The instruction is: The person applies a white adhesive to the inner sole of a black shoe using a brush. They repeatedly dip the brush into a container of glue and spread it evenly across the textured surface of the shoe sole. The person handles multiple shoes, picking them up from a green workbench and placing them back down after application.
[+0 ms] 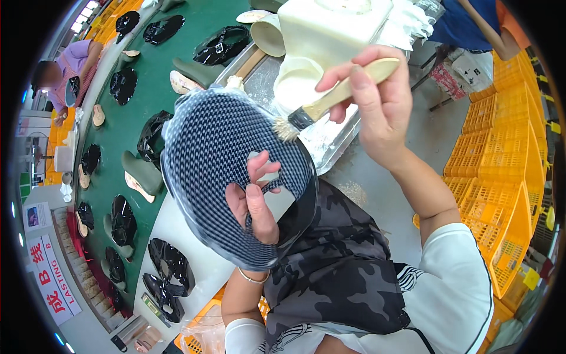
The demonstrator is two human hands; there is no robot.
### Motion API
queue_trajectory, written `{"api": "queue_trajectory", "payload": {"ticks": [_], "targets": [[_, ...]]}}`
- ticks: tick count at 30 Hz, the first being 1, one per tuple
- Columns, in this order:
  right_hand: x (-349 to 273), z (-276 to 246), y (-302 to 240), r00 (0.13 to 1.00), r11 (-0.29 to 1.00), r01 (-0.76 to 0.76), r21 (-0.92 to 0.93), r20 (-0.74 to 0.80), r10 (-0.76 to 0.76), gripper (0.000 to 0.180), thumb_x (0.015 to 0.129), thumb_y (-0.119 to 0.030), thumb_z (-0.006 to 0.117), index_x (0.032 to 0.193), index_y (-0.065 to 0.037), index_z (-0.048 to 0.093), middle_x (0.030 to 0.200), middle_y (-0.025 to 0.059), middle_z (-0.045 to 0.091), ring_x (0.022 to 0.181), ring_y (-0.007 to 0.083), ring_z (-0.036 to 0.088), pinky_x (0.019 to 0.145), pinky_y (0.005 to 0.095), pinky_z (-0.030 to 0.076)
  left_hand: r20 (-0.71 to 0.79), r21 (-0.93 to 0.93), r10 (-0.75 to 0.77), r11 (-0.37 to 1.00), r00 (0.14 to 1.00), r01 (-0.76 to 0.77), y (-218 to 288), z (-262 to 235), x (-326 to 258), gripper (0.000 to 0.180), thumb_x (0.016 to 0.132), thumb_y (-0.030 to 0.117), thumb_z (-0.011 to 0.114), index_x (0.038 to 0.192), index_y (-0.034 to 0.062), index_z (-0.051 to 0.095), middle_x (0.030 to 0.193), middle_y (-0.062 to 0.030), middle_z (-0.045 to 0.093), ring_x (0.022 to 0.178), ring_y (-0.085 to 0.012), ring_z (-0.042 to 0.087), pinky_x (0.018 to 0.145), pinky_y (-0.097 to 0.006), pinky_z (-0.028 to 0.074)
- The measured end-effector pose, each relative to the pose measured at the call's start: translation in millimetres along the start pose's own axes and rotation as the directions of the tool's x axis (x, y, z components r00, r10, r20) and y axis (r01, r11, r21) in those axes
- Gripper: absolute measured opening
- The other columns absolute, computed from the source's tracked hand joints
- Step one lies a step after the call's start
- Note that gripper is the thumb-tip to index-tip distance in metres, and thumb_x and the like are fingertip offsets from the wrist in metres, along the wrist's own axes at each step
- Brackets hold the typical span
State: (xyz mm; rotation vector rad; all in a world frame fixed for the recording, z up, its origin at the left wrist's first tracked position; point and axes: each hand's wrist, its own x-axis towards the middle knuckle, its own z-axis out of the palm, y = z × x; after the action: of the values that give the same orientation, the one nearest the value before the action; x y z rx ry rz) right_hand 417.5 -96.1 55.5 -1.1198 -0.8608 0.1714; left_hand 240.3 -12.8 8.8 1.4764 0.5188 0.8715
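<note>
My left hand (261,215) holds up a black shoe upper (206,141), its patterned grey-and-black inner side facing me. The thumb and some fingers show through the upper's opening; the rest are hidden behind it. A pale, wet-looking film lines the far edge. In my right hand (383,106), a wooden-handled paintbrush (328,102) is pinched between thumb and fingers. Its bristles touch the upper, or hover just over it, near the right edge. Just beyond the brush, a cream-coloured cup (298,82) sits against a large whitish plastic container (330,32).
A metal tray (339,144) lies under the container. On the green conveyor (156,65) at left are black uppers (122,219) and shoe lasts (141,171). More uppers (171,265) rest on the white table (177,221). Yellow crates (501,171) stack at right. Co-workers (73,76) are nearby.
</note>
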Motion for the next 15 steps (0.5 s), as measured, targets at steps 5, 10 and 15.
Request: {"api": "queue_trajectory", "payload": {"ticks": [5,10,15], "targets": [[-5.9,-7.9,-6.3,0.984,0.983,-0.112,-0.145,0.124,0.131,0.014,0.090,-0.008,0.043,0.102,-0.003,0.038,0.071,0.0056,0.059,0.054,0.0061,0.051,0.048,0.0180,0.042,-0.139,0.044,0.087,0.996,0.986,-0.082,-11.0,13.6,4.9,0.023,0.093,0.026,0.039,0.097,0.0059,0.029,0.120,-0.0220,0.049,0.097,-0.0260,0.058,0.057,-0.026,0.049],[-2.6,-10.6,-17.9,0.984,0.973,-0.038,-0.226,0.164,0.077,0.014,0.091,-0.009,0.042,0.103,-0.003,0.037,0.074,0.0066,0.058,0.055,0.0057,0.050,0.048,0.0176,0.041,-0.065,0.308,0.181,0.939,0.981,-0.152,-26.6,16.1,1.0,0.046,0.093,0.038,0.034,0.112,-0.0022,0.044,0.118,-0.0166,0.051,0.104,-0.0230,0.051,0.073,-0.030,0.047],[0.3,-9.2,-15.3,0.941,0.888,0.185,-0.421,0.337,-0.036,0.016,0.089,-0.006,0.045,0.103,-0.001,0.038,0.075,0.0067,0.058,0.063,0.0102,0.055,0.055,0.0218,0.045,-0.050,0.377,0.247,0.902,0.968,-0.211,-25.2,21.3,7.6,0.047,0.092,0.035,0.030,0.113,-0.0030,0.048,0.116,-0.0133,0.050,0.105,-0.0208,0.049,0.081,-0.031,0.043]]}}
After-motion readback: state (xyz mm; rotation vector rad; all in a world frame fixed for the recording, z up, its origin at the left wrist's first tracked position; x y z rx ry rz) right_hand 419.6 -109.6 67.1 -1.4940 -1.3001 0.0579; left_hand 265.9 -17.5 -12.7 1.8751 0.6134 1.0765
